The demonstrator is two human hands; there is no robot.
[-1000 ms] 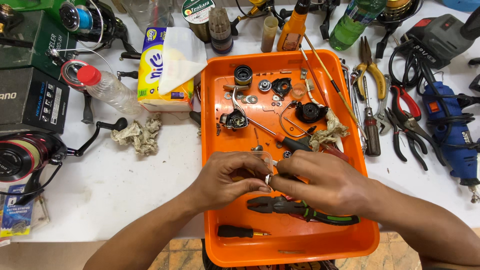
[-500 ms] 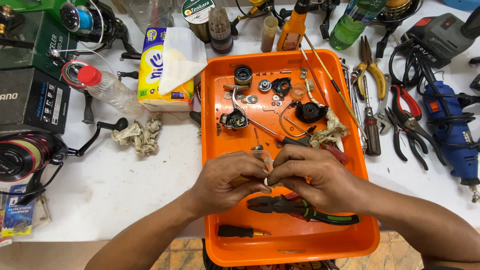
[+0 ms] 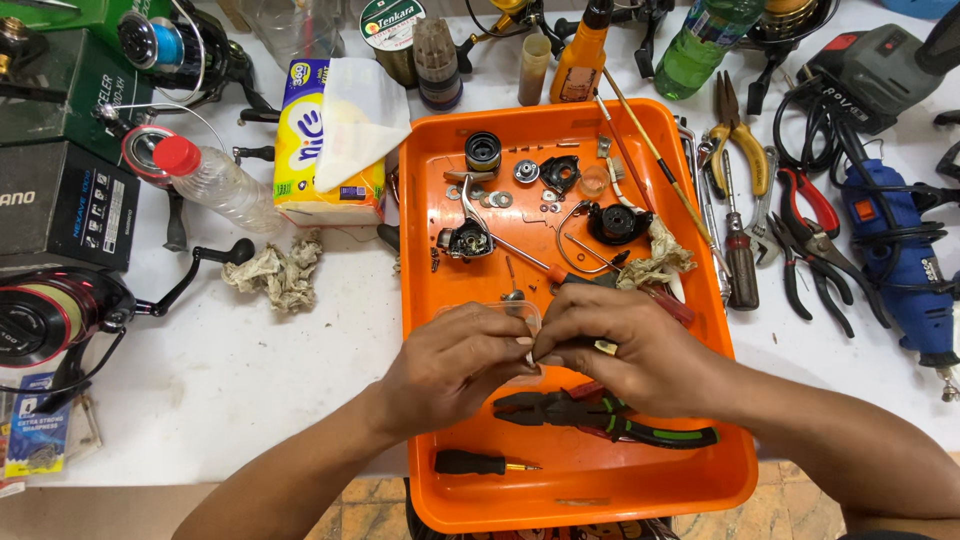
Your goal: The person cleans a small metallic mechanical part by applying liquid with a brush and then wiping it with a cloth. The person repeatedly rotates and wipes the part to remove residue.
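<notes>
**Pinching a small part over the orange tray**

Meeting above the middle of the orange tray (image 3: 425, 300), the left hand (image 3: 455, 365) and the right hand (image 3: 625, 345) press their fingertips together around a small pale part (image 3: 527, 342), too hidden by the fingers to name. Both hands are clenched on it, thumbs and forefingers touching, so that little of it shows between them.

Just below the hands, on the tray floor, lie black-handled pliers (image 3: 600, 415) with green trim, and nearer the front rim a short black screwdriver (image 3: 480, 463). Behind the hands are scattered reel parts: a black spool (image 3: 483, 150), a reel body with a bent wire bail (image 3: 465, 240), washers (image 3: 495, 199) and a crumpled rag (image 3: 655, 260).

Left of the tray, on the white table (image 3: 250, 390), stand a tissue box (image 3: 325, 140) and a red-capped plastic bottle (image 3: 210, 180). To its right are yellow-handled pliers (image 3: 740, 150) and a blue rotary tool (image 3: 900, 260).
</notes>
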